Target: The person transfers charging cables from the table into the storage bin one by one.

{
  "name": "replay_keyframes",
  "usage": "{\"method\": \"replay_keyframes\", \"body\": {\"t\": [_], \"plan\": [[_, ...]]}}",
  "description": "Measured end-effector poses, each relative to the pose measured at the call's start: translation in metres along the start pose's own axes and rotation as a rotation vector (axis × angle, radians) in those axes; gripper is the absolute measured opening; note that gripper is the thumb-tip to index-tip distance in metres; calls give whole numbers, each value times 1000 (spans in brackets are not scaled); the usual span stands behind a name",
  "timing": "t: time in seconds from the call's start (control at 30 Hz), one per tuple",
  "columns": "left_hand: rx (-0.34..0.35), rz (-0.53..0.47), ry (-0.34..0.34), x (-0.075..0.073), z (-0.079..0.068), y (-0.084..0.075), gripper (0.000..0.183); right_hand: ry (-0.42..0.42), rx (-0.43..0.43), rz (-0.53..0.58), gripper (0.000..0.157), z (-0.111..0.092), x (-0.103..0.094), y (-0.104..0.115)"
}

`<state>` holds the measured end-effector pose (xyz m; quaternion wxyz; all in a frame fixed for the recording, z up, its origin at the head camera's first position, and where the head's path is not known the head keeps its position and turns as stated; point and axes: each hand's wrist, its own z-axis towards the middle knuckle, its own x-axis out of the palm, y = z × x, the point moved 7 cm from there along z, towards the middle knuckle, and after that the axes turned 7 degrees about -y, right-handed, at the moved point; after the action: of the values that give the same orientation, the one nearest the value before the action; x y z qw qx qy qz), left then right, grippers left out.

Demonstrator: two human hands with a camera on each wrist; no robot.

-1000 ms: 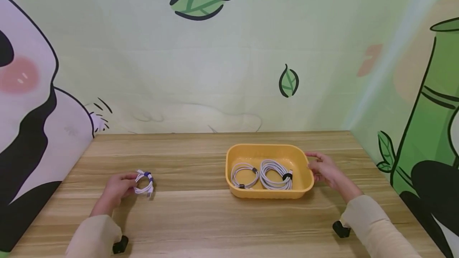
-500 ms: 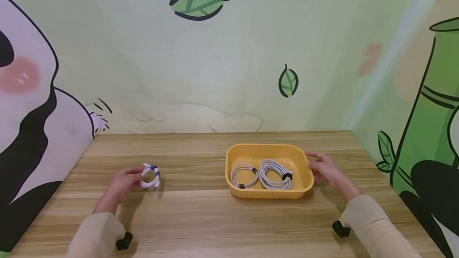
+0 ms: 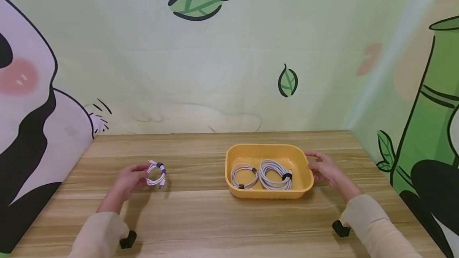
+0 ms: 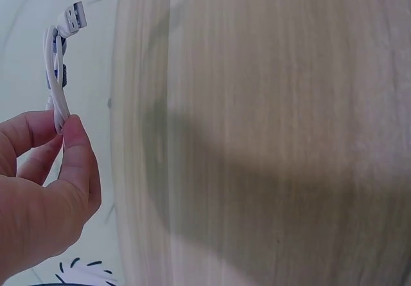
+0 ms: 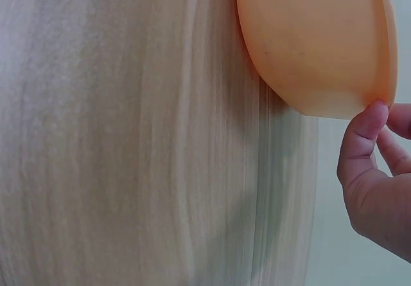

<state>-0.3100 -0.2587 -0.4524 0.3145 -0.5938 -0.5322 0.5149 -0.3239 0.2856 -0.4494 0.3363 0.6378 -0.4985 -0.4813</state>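
My left hand (image 3: 130, 180) pinches a small coiled white USB cable (image 3: 162, 170) between thumb and fingers, its loop held up over the table. Purple ties wrap the coil, and the metal USB plug (image 4: 79, 15) points up in the left wrist view. To the right stands a yellow plastic bin (image 3: 265, 193) holding two coils, a thin white cable (image 3: 234, 173) with black ties and a thicker white cable (image 3: 265, 175) with one black tie. At the bin's right end, my right hand (image 3: 325, 170) holds the rim, thumb tip (image 5: 374, 114) against the edge.
A wood-grain table (image 3: 193, 218) carries everything. Behind it hangs a pale green printed backdrop (image 3: 229, 51) with leaves and a panda at the left. Black wrist cameras sit under both sleeves.
My left hand has carried the USB cable coil to the right and farther back over the table. The right hand and the bin have stayed in place.
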Motion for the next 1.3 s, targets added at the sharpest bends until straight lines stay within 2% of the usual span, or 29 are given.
{"method": "replay_keyframes", "body": {"t": [0.37, 0.57, 0.87, 1.3], "plan": [[97, -47, 45, 12, 0, -14, 44, 1, -1, 5, 54, -2, 0, 1], [104, -22, 31, 17, -2, -19, 44, -11, 4, -7, 53, -2, 0, 0], [114, -51, 51, 27, -8, -28, 44, -1, -1, -7, 53, -2, 0, 1], [120, -40, 64, 40, -7, -35, 43, -13, -2, 1, 53, 0, -1, 0]]}}
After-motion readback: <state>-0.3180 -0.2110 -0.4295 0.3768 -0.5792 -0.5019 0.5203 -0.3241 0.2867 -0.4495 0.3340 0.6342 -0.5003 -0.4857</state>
